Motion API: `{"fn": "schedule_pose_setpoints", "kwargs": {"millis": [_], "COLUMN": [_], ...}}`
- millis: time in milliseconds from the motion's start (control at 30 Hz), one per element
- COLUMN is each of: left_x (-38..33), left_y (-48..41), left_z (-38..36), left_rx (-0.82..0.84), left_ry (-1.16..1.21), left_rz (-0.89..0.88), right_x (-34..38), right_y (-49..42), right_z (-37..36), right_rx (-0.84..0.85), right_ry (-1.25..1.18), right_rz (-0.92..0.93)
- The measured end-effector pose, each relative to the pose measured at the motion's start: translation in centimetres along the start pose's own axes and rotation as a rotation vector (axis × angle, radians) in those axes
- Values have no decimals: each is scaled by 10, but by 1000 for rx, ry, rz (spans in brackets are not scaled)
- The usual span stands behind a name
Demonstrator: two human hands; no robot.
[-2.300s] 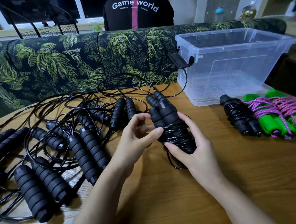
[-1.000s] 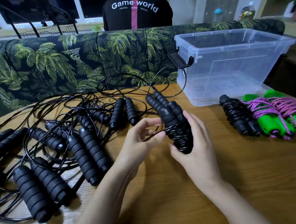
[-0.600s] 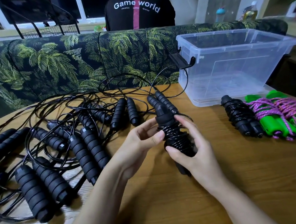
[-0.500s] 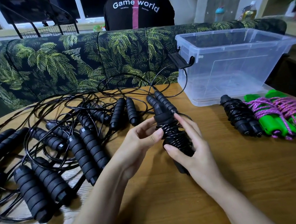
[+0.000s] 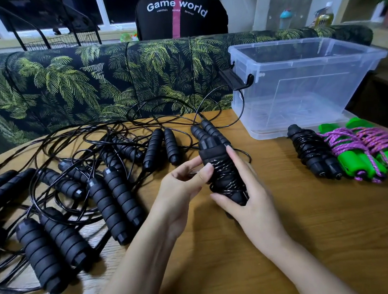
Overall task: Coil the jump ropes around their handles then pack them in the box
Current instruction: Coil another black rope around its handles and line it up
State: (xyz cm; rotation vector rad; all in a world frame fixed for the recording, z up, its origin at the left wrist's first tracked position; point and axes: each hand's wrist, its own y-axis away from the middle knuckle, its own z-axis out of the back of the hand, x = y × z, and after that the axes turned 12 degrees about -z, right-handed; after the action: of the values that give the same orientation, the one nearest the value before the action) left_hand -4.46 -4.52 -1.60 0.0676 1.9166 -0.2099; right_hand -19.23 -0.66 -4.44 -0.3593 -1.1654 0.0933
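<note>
jump rope bundle (image 5: 223, 175), long axis pointing away, sits cradled in the right hand (image 5: 248, 198) above the table, left hand (image 5: 182, 186) pinching cord at its side, box (image 5: 301, 87) farther right, nearer the right hand

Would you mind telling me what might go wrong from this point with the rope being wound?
The black bundle is gripped by the right hand while the left hand pinches the cord's end; if it slips, the wraps may spring loose. The loose ropes on the table overlap, so the next one may drag others along.
</note>
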Motion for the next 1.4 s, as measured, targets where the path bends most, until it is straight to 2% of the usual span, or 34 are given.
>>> {"fn": "schedule_pose_setpoints", "kwargs": {"millis": [133,333,600,733,1000,1133,1233,1400], "left_x": [-2,-5,-10,-11,-10,-7,-5,-4], "left_y": [1,0,3,5,4,0,-1,-2], "left_z": [1,1,0,-5,-3,3,4,4], "left_rx": [-87,-182,-10,39,62,-5,5,-75], "left_ry": [-48,-138,-347,-321,-124,-104,-70,-122], "left_rz": [25,-74,-386,-365,-159,-150,-158,-228], "right_x": [5,6,9,10,5,7,7,5], "right_y": [0,0,-4,-7,-11,-10,-9,-6], "right_z": [6,3,16,23,29,29,27,25], "right_rx": [79,106,157,166,171,247,282,358], "right_ry": [-167,-194,-290,-307,-232,-208,-234,-193], "right_rz": [-47,-56,-128,-142,-124,-138,-148,-124]}}
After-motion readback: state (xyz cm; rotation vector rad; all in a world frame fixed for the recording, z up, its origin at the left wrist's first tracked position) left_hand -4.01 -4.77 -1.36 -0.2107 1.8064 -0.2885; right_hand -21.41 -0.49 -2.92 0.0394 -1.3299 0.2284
